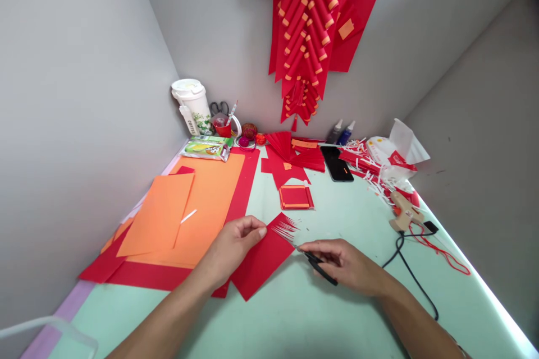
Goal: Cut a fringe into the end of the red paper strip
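A red paper sheet (263, 265) lies slanted in front of me, its upper right edge cut into thin fringe strips (286, 226). My left hand (236, 247) pinches the sheet's upper left edge between thumb and fingers. Black-handled scissors (320, 268) are in my right hand (343, 265), the fingers closed round the handles. Their tips meet the paper's right edge just below the fringe. How far the blades are apart is too small to tell. A few tiny scraps lie beside the strips.
Orange sheets (155, 216) over red ones lie left. Behind the work sit a small red-and-orange stack (295, 197) and a phone (336, 164). A glue gun (405, 212) with its cord is on the right. A white cup (193, 105) stands at the back; paper firecrackers (309, 22) hang on the wall.
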`<state>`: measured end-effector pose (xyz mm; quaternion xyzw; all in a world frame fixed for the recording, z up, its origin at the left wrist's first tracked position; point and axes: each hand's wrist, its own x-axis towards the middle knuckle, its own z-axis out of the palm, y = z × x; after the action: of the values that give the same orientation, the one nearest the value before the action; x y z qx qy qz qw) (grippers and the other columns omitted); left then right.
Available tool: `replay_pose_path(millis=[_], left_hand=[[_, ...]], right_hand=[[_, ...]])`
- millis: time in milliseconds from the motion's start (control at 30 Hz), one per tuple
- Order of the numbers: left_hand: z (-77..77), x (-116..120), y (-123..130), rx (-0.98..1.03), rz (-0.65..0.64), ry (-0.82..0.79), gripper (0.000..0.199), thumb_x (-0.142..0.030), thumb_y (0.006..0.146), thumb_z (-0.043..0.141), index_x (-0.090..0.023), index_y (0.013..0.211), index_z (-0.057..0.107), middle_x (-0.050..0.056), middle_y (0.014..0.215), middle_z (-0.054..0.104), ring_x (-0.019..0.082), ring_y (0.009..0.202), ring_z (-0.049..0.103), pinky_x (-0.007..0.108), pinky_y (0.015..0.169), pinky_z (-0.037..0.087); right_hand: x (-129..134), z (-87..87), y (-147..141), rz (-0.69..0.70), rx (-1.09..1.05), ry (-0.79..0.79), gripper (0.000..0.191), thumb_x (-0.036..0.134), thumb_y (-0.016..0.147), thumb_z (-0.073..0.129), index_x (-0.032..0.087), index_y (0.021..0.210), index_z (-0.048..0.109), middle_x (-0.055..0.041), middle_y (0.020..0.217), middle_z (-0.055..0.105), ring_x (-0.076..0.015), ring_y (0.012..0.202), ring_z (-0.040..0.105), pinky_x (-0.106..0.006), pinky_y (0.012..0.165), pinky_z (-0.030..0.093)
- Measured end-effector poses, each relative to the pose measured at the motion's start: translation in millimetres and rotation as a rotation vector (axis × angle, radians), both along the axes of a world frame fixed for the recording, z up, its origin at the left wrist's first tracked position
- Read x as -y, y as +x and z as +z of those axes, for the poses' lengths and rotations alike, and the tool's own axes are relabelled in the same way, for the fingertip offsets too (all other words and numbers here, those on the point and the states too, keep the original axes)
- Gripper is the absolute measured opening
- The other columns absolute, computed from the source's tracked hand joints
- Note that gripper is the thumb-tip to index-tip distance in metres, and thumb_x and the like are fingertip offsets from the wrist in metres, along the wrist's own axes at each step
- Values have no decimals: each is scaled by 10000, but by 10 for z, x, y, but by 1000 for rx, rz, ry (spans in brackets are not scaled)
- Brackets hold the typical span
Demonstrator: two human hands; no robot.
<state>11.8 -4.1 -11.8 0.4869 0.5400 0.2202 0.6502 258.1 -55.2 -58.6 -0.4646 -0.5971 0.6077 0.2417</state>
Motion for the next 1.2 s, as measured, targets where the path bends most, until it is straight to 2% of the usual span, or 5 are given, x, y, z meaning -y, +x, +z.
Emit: replay_pose_path(millis=[433, 833, 1200], left_hand=[[-30, 1, -9, 27, -3, 6, 283, -471, 749, 600, -189, 760, 574, -1, 698, 628, 138, 587, 561, 216, 520, 384], [18, 12, 16, 32, 22, -21, 266, -453, 720, 633, -194, 740, 576, -15, 659, 623, 130, 565, 551, 208, 507, 367], [37, 19, 14, 57, 18, -40, 271, -446, 729, 628, -185, 759, 564, -3, 663, 613, 130, 555, 546, 213, 498, 371]], right_hand=[[8, -16, -14, 8, -83, -14, 385, 186, 793, 560, 224, 1172, 612, -52, 1093, 654, -193, 936, 620, -292, 794, 513], [2, 5, -5, 6, -35, 6, 386, 251, 788, 586, 229, 1172, 622, -57, 1136, 637, -207, 951, 608, -293, 769, 519], [14, 13, -18, -5, -16, 16, 389, 212, 791, 568, 244, 1175, 623, -42, 1133, 641, -193, 919, 608, -283, 765, 516]])
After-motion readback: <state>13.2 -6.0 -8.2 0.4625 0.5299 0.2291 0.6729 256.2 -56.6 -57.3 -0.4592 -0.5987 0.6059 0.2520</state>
